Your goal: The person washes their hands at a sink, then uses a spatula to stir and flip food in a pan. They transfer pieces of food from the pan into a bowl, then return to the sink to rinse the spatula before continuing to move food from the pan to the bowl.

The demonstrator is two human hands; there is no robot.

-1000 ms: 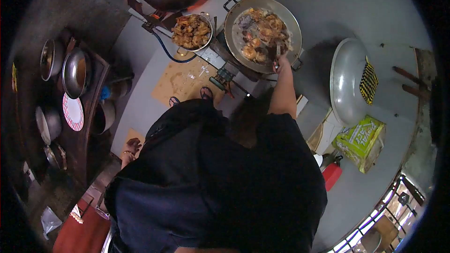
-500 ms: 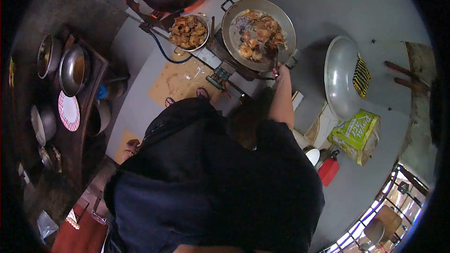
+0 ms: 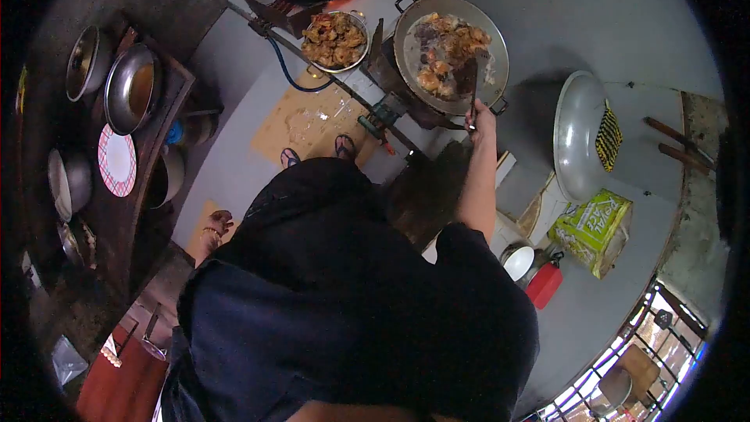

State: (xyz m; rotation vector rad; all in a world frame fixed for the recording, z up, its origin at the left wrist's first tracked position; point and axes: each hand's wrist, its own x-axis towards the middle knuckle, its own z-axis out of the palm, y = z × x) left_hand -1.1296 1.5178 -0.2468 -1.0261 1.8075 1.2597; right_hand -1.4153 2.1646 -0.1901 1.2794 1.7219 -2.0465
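Flanking the wide pan (image 3: 451,55), a white surface (image 3: 388,6) borders the gray wall (image 3: 523,19).

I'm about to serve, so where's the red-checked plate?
The plate is at the left of the head view, on the dark table, just below the bowl with brown contents.

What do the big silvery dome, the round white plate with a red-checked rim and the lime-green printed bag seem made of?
Big silvery dome: bare metal, probably aluminium, by its soft grey sheen. Round white plate: smooth, perhaps plastic, enamel or ceramic; its patterned rim leaves that open. Lime-green printed bag: likely thin plastic, by its creases and bright print.
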